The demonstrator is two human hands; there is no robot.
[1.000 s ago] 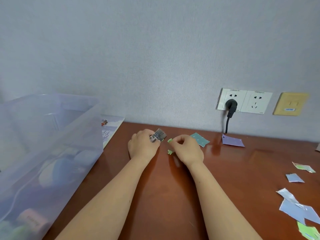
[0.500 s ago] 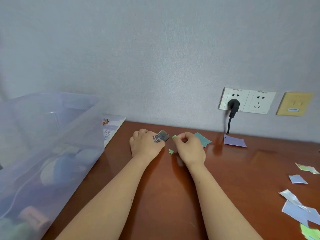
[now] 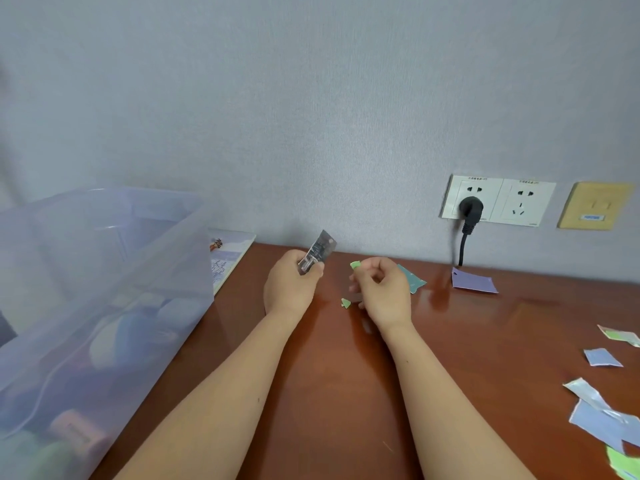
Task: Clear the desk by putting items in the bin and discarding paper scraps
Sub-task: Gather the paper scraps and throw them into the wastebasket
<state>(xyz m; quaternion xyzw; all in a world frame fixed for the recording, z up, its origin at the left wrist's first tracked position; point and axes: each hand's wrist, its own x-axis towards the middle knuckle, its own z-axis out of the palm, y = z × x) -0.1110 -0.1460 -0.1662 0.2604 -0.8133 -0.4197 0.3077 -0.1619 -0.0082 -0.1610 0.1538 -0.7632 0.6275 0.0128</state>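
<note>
At my far left stands the translucent lilac plastic storage bin (image 3: 156,271), already holding several blurred items, on the glossy reddish-brown wooden desk (image 3: 329,393). My left hand (image 3: 289,289) is curled, thumb and fingers clamped on a shiny grey printed paper scrap (image 3: 318,251) that sticks up above my knuckles. Beside it, my right hand (image 3: 384,292) pinches a tiny light-green paper scrap (image 3: 355,265) at the fingertips. Another small green paper bit (image 3: 345,303) lies on the desk just under that hand, a teal paper piece (image 3: 414,280) lies behind it, and a lilac paper rectangle (image 3: 474,282) lies further right. More torn blue, white and green paper pieces (image 3: 602,417) wait at the far right. My worry is that so small a pinch could slip, dropping the green scrap, and a sweeping wrist could scatter the loose bit below.
</note>
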